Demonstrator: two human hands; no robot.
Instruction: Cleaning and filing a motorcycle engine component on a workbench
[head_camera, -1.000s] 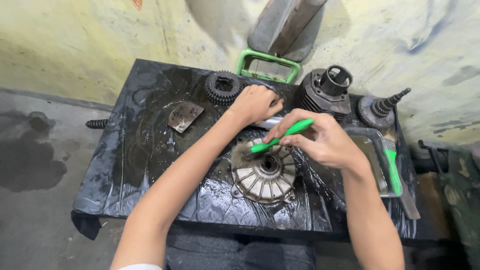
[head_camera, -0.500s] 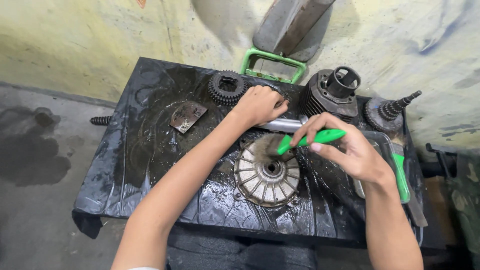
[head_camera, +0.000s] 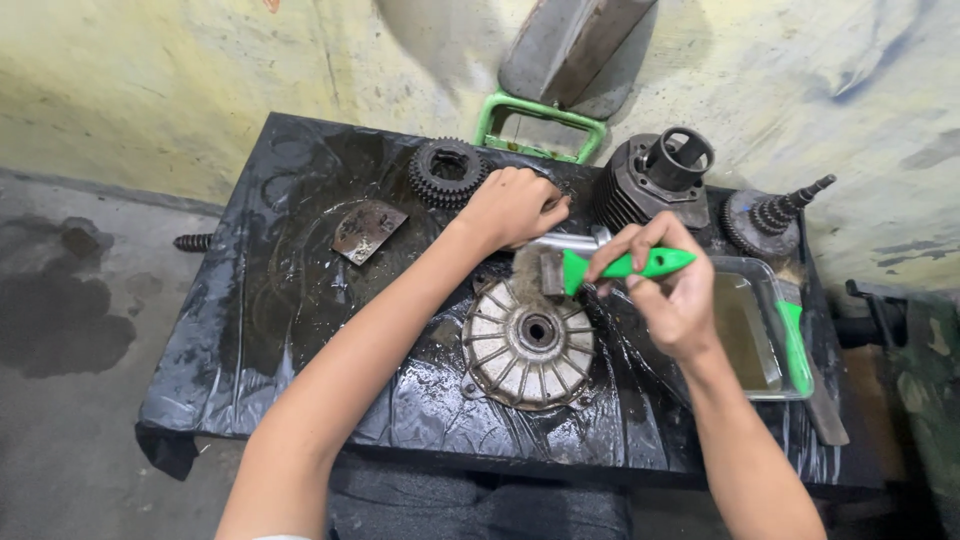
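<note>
A round, finned metal cover (head_camera: 528, 343) lies on a low table wrapped in wet black plastic (head_camera: 260, 300). My right hand (head_camera: 665, 290) grips a green-handled brush (head_camera: 610, 266), whose bristles touch the cover's upper edge. My left hand (head_camera: 512, 207) is closed just beyond the cover, over a metal rod (head_camera: 565, 241) lying across the table; what it holds is partly hidden.
A dark gear cluster (head_camera: 446, 171), a flat rusty plate (head_camera: 367, 230), a finned cylinder (head_camera: 655, 180) and a geared shaft (head_camera: 770, 220) sit on the table. A clear tray of murky liquid (head_camera: 750, 335) with a second green brush (head_camera: 795, 345) is at the right. A green frame (head_camera: 540, 127) leans on the wall.
My right hand has swung the brush from the cover's middle up towards its upper right edge. The view has shifted slightly; my left hand stays in place.
</note>
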